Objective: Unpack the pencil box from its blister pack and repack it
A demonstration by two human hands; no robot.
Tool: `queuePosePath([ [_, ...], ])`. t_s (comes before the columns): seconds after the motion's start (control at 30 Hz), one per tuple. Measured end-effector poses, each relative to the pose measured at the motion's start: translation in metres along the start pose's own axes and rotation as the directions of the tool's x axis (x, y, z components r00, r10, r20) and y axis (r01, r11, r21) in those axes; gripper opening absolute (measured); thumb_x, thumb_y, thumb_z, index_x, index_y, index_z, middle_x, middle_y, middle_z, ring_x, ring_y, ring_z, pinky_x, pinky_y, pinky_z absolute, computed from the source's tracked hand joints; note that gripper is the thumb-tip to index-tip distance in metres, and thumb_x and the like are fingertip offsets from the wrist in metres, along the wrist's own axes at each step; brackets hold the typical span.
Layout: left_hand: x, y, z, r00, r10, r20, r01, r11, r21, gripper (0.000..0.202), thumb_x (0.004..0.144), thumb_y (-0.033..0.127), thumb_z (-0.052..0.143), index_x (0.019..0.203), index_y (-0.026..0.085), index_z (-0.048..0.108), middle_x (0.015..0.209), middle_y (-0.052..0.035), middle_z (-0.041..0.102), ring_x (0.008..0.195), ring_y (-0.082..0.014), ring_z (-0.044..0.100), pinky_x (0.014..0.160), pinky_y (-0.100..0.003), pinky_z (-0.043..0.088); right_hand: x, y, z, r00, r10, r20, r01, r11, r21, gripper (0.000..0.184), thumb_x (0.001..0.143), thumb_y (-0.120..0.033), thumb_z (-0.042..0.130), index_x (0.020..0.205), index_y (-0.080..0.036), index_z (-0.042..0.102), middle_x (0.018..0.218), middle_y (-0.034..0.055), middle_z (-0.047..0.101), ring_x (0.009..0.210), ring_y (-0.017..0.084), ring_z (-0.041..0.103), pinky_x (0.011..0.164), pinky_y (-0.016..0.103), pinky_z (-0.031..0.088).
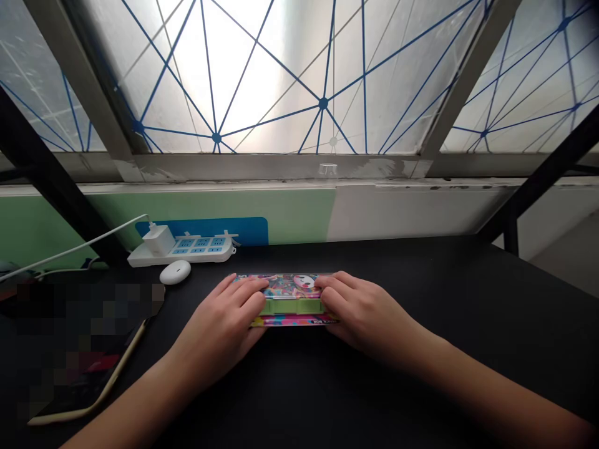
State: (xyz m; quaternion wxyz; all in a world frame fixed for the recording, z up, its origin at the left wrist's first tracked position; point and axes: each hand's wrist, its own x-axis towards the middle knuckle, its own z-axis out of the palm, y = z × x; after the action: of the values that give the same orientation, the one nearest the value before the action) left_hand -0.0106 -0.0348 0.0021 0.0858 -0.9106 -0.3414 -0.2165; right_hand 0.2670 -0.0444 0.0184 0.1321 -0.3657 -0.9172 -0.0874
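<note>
- Far left of the colourful case, a flat device (96, 377) with a pale edge lies on the black surface (421, 362). Part of it is blurred. It looks safe while both forearms stay near the case, but a wide sweep of the left elbow could nudge it.
- Left of the case and farther back, a white cable (70, 251) runs to a charger plugged into a power strip (191, 251). A white mouse (175, 272) sits just in front. The cable could snag and drag the strip if the case were slid that way.
- On the case's left end rests the left hand (224, 327). Its fingers (248, 292) are stretched flat and close together over the lid, pinching nothing.
- Centre: the case (289, 287) lies flat and closed, with a green latch (290, 306) on its near edge between the hands. Its contents are hidden. If the latch gave suddenly under uneven pressure, the lid could likely spring up and loose contents could scatter over the surface.
- On the case's right end lies the right hand (362, 315), fingers (334, 288) likewise flat and together on the lid. Heavier pressure here than on the left end could skid the case sideways on the smooth top.
</note>
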Motion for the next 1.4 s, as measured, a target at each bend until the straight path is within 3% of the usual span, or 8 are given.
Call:
queuePosePath([
  [0.17, 0.000, -0.005, 0.003, 0.996, -0.081, 0.030, 0.083, 0.992, -0.096, 0.043, 0.090, 0.053, 0.062, 0.117, 0.020, 0.059, 0.117, -0.0122, 0.069, 0.107, -0.0313, 0.065, 0.092, -0.046, 0.051, 0.000, 0.001, 0.007, 0.990, -0.059, 0.127, 0.056, 0.998, 0.025, 0.029, 0.072, -0.011, 0.058, 0.101, -0.017, 0.057, 0.111, 0.0147, 0.062, 0.096, 0.029, 0.055, 0.082, 0.043, 0.051],
  [0.37, -0.002, -0.015, 0.010, 0.950, -0.239, 0.200, 0.270, 0.952, -0.144, 0.069, 0.085, 0.063, 0.063, 0.137, 0.019, 0.053, 0.139, -0.0150, 0.058, 0.130, -0.0359, 0.050, 0.107, -0.051, 0.042, 0.000, -0.002, 0.001, 0.981, -0.074, 0.178, 0.051, 0.990, 0.130, 0.051, 0.074, -0.010, 0.058, 0.123, -0.020, 0.055, 0.114, 0.0114, 0.060, 0.103, 0.029, 0.053, 0.089, 0.045, 0.047],
  [0.5, -0.003, -0.015, 0.011, 0.932, -0.261, 0.252, 0.316, 0.925, -0.210, 0.068, 0.083, 0.056, 0.068, 0.140, 0.021, 0.051, 0.138, -0.0135, 0.056, 0.129, -0.0336, 0.048, 0.106, -0.047, 0.045, 0.001, 0.003, -0.004, 0.987, -0.035, 0.159, -0.011, 0.959, 0.283, 0.051, 0.083, -0.030, 0.067, 0.131, -0.022, 0.051, 0.122, 0.0116, 0.060, 0.109, 0.028, 0.055, 0.095, 0.044, 0.046],
  [0.7, -0.004, -0.011, 0.012, 0.959, -0.232, 0.161, 0.258, 0.951, -0.170, 0.071, 0.080, 0.047, 0.074, 0.142, 0.024, 0.048, 0.135, -0.0131, 0.053, 0.125, -0.0336, 0.046, 0.105, -0.049, 0.045, -0.001, 0.028, 0.006, 0.968, 0.240, 0.079, -0.252, 0.898, 0.360, 0.056, 0.088, -0.055, 0.063, 0.132, -0.021, 0.052, 0.136, 0.0144, 0.058, 0.126, 0.031, 0.053, 0.105, 0.047, 0.043],
  [0.9, -0.002, -0.009, 0.011, 0.994, -0.108, -0.018, 0.108, 0.994, 0.007, 0.081, 0.076, 0.042, 0.082, 0.145, 0.026, 0.043, 0.135, -0.0136, 0.049, 0.126, -0.0353, 0.045, 0.112, -0.055, 0.034, 0.001, 0.046, 0.000, 0.901, 0.388, 0.192, -0.433, 0.792, 0.430, 0.058, 0.083, -0.063, 0.065, 0.123, -0.022, 0.059, 0.119, 0.0105, 0.068, 0.103, 0.029, 0.066, 0.086, 0.040, 0.054],
  [1.07, -0.001, -0.014, 0.002, 0.996, -0.077, -0.044, 0.079, 0.996, 0.047, 0.089, 0.081, 0.067, 0.066, 0.150, 0.021, 0.033, 0.136, -0.0166, 0.051, 0.128, -0.0365, 0.045, 0.115, -0.064, 0.019, 0.002, 0.040, -0.006, 0.921, 0.378, 0.099, -0.383, 0.824, 0.418, 0.057, 0.075, -0.062, 0.074, 0.115, -0.022, 0.061, 0.110, 0.0081, 0.070, 0.094, 0.026, 0.067, 0.078, 0.036, 0.055],
  [1.23, 0.000, -0.022, -0.011, 0.979, -0.152, -0.136, 0.164, 0.983, 0.083, 0.072, 0.092, 0.052, 0.061, 0.149, 0.018, 0.032, 0.140, -0.0173, 0.051, 0.130, -0.0345, 0.046, 0.112, -0.056, 0.031, 0.000, 0.033, -0.010, 0.956, 0.281, -0.083, -0.252, 0.933, 0.258, 0.057, 0.074, -0.056, 0.078, 0.115, -0.022, 0.058, 0.110, 0.0081, 0.069, 0.096, 0.027, 0.065, 0.084, 0.039, 0.052],
  [1.4, 0.000, -0.022, -0.016, 0.988, 0.006, -0.155, 0.020, 0.985, 0.169, 0.055, 0.092, 0.042, 0.066, 0.137, 0.017, 0.047, 0.116, -0.0137, 0.065, 0.107, -0.0310, 0.060, 0.103, -0.052, 0.042, -0.002, 0.021, -0.012, 0.964, 0.099, -0.247, -0.101, 0.995, 0.007, 0.042, 0.079, -0.043, 0.079, 0.105, -0.017, 0.058, 0.097, 0.0086, 0.069, 0.086, 0.026, 0.065, 0.084, 0.042, 0.049],
])
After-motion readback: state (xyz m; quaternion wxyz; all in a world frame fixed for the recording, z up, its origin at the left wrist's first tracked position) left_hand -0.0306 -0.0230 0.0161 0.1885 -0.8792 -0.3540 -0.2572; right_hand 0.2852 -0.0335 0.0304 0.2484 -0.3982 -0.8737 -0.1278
